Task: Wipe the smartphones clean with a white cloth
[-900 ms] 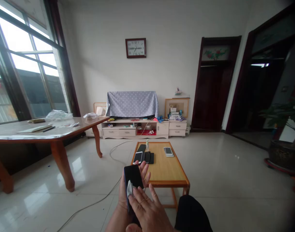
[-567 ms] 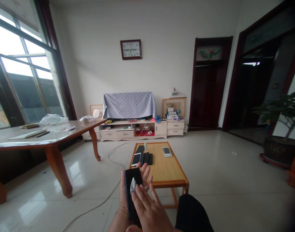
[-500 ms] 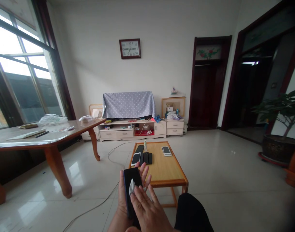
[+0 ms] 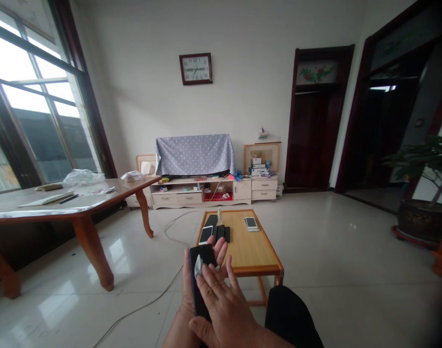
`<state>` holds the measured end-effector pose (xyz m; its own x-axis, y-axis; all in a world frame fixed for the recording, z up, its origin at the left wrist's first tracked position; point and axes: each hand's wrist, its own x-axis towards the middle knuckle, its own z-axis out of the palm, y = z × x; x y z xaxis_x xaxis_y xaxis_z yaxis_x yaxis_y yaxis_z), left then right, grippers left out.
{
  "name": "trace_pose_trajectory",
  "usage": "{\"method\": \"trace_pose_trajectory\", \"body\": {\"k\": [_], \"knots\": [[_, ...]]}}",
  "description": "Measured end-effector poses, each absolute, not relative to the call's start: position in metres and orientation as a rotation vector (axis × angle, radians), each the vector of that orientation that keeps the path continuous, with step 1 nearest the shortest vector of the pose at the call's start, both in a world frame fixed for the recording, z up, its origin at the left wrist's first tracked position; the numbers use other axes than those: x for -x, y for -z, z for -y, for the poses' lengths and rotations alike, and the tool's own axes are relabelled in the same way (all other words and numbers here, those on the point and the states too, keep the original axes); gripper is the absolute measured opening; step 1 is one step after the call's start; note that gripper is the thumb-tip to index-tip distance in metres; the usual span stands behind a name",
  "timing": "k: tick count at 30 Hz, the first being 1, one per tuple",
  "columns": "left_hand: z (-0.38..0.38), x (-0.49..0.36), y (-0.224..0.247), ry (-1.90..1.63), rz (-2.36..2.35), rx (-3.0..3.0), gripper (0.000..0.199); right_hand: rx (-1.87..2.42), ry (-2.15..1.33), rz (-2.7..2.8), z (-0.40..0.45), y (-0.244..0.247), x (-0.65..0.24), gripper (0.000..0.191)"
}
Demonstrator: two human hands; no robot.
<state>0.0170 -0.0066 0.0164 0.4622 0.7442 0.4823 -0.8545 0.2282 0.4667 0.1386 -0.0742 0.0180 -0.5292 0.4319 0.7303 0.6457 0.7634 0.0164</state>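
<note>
A dark smartphone point(image 4: 203, 302) with its screen up rests in my left hand point(image 4: 186, 290), whose thumb lies along the left edge while the fingers show past the far right side. Over the screen lies my right hand point(image 4: 228, 304), pressing a crumpled white tissue point(image 4: 198, 266) to the glass under its fingertips. Part of the tissue is hidden below those fingers. Beyond my hands, a white-framed phone point(image 4: 206, 235) and several dark phones point(image 4: 221, 234) lie on the low wooden table point(image 4: 238, 251). A small clear bottle point(image 4: 220, 215) stands behind them.
White-framed phones point(image 4: 251, 223) lie stacked at the low table's right side. A larger table point(image 4: 97, 205) with plastic bags stands at left. A cable point(image 4: 144, 305) runs over the floor. My dark-clothed knee point(image 4: 291, 316) is at lower right, and a potted plant point(image 4: 420, 217) stands far right.
My right hand with the tissue has moved slightly up the screen, and its thumb now shows. My left hand still holds the phone. The view has shifted slightly.
</note>
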Motion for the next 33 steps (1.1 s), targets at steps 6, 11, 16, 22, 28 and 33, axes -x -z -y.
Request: {"method": "trace_pose_trajectory", "body": {"k": [6,11,16,22,28,33], "knots": [[0.002,0.004,-0.017,-1.095,0.216,-0.751,0.083,0.780,0.361,2.180,0.079,-0.020,-0.138,0.081],[0.005,0.000,-0.019,-1.135,0.193,-0.752,0.082,0.819,0.285,2.229,0.078,-0.026,-0.138,0.075],[0.005,-0.004,-0.019,-1.131,0.192,-0.781,0.081,0.914,0.244,2.256,0.073,-0.034,-0.141,0.073],[0.005,0.001,-0.014,-1.150,0.193,-0.768,0.081,0.868,0.219,2.291,0.075,-0.025,-0.137,0.079],[0.010,-0.020,-0.009,-1.103,0.161,-0.816,0.081,1.032,0.200,2.216,0.061,-0.042,-0.136,0.074],[0.009,-0.012,-0.009,-1.157,0.105,-0.747,0.084,0.860,0.184,2.304,0.072,-0.025,-0.133,0.078]]}}
